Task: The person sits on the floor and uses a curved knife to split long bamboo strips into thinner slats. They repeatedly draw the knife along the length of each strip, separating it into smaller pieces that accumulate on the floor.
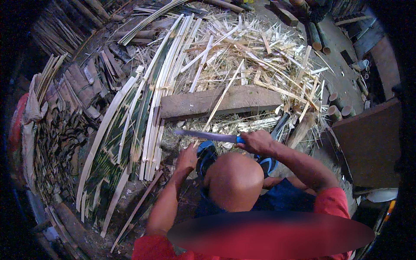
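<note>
My right hand (256, 142) is wrapped round the blue handle of a long knife (210, 136), its blade level and pointing left. The blade crosses the lower part of a thin pale bamboo strip (225, 95); whether it touches the strip I cannot tell. My left hand (187, 157) is closed at the strip's near end, just below the blade tip. From there the strip slants up and away, over a thick wooden beam (221, 103). My bent knee (236, 180) is between my forearms, with blue-strapped sandals (206, 149) beside it.
Long split bamboo strips (149, 125) lie in a bundle on the left. Beyond the beam spreads a heap of shavings and offcuts (251, 47). Stacked wood pieces (65, 130) fill the far left. Cut bamboo poles (340, 106) and a brown board (368, 147) stand right.
</note>
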The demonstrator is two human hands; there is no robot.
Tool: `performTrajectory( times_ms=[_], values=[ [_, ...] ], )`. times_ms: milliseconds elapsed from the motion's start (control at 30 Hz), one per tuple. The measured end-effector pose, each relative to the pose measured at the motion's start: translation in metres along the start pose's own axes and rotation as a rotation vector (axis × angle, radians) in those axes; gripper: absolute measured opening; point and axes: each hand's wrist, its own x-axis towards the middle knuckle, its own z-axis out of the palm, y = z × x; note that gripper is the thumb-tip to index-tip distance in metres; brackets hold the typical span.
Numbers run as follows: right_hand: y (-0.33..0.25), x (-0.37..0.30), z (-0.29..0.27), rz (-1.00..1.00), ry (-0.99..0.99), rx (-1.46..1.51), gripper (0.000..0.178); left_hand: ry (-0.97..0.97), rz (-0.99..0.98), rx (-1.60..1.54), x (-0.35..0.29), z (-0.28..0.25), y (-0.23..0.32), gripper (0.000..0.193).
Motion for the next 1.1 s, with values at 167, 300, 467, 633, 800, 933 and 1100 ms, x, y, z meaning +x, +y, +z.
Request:
performTrajectory(
  times_ms=[167, 300, 467, 633, 800, 933, 1100],
  values=[
    [0.081, -0.003, -0.036, 0.674, 0.781, 0.133, 0.05, 0.007, 0.076, 0.019, -0.048, -0.009, -0.043, 0.035],
    [0.081, -0.001, -0.018, 0.575, 0.552, 0.156, 0.048, -0.021, 0.01, -0.17, -0.036, -0.008, -0.043, 0.034],
    [-0.022, 0.006, 0.052, 0.192, 0.172, 0.041, 0.049, -0.057, 0.235, -0.28, 0.014, 0.01, -0.009, 0.034],
    [-0.056, -0.011, 0.026, 0.149, 0.184, 0.228, 0.045, -0.052, 0.116, -0.248, 0.012, 0.01, -0.008, 0.035],
    [-0.019, -0.01, -0.023, 0.297, 0.362, 0.064, 0.048, -0.083, 0.106, -0.25, -0.005, -0.002, -0.011, 0.038],
    [-0.013, 0.002, -0.001, 0.323, 0.286, 0.073, 0.046, -0.13, 0.039, -0.297, -0.002, 0.003, -0.011, 0.04],
    [0.044, 0.003, 0.005, 0.463, 0.283, 0.044, 0.049, -0.135, 0.123, -0.269, -0.018, 0.007, -0.057, 0.042]
  ],
)
